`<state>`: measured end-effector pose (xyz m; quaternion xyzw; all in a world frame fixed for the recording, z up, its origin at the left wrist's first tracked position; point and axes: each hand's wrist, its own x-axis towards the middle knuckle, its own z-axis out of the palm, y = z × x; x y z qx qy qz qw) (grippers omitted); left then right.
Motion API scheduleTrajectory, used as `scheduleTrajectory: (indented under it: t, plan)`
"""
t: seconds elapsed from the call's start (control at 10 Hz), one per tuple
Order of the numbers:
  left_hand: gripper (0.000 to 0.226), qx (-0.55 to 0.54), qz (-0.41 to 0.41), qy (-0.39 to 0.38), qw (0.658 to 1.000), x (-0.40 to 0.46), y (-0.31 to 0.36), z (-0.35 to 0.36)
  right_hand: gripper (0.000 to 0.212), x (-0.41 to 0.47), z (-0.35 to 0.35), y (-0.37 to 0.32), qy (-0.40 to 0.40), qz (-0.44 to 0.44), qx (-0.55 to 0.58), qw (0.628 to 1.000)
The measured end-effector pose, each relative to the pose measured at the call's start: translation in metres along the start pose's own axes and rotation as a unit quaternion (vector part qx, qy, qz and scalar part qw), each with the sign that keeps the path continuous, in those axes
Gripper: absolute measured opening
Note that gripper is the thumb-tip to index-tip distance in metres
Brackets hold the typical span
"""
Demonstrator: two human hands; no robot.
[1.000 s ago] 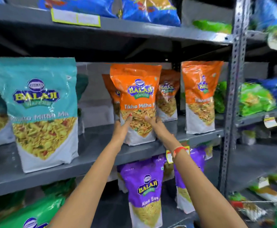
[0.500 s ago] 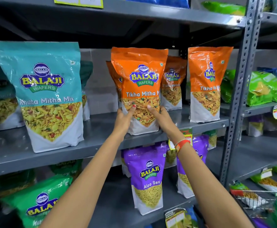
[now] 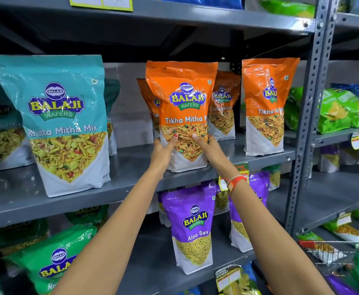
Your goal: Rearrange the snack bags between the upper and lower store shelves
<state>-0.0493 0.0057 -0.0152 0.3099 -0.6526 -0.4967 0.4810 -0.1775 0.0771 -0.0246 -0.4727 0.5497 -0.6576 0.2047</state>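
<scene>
An orange Tikha Mitha bag (image 3: pixel 183 96) stands upright at the front of the middle grey shelf (image 3: pixel 131 167). My left hand (image 3: pixel 162 153) grips its lower left side, and my right hand (image 3: pixel 208 149) grips its lower right side, thumbs on the front. More orange bags (image 3: pixel 266 103) stand behind and to the right. A large teal Khatta Mitha bag (image 3: pixel 61 116) stands to the left. On the lower shelf (image 3: pixel 153 265) below my arms stands a purple Aloo Sev bag (image 3: pixel 192 226), with another purple bag (image 3: pixel 257 188) partly hidden behind my right forearm.
Green bags (image 3: pixel 53 258) sit at the lower left. Beside the perforated steel upright (image 3: pixel 308 116), the right rack holds green and blue bags (image 3: pixel 342 107). A wire basket (image 3: pixel 332 252) with packets is at the bottom right. The top shelf (image 3: pixel 195 15) carries blue bags and a yellow label.
The view has shifted closer and slightly down. Both hands stay on the orange bag, which stands a little nearer the shelf's front edge.
</scene>
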Motion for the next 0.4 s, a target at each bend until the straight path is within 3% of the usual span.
scheduleTrajectory:
  t: [0.2,0.3,0.4]
  plan:
    - [0.062,0.001,-0.006,-0.004,1.0,-0.002,0.0,-0.001,0.073,0.0,0.001,-0.001,-0.003,0.007,0.008,1.0]
    - [0.064,0.057,0.014,0.003,0.998,-0.005,-0.006,-0.01,0.08,-0.002,0.009,0.002,0.001,0.002,0.0,1.0]
    - [0.066,0.112,0.11,0.057,0.986,-0.01,0.0,-0.019,0.067,-0.006,-0.002,-0.005,0.14,-0.076,0.046,0.986]
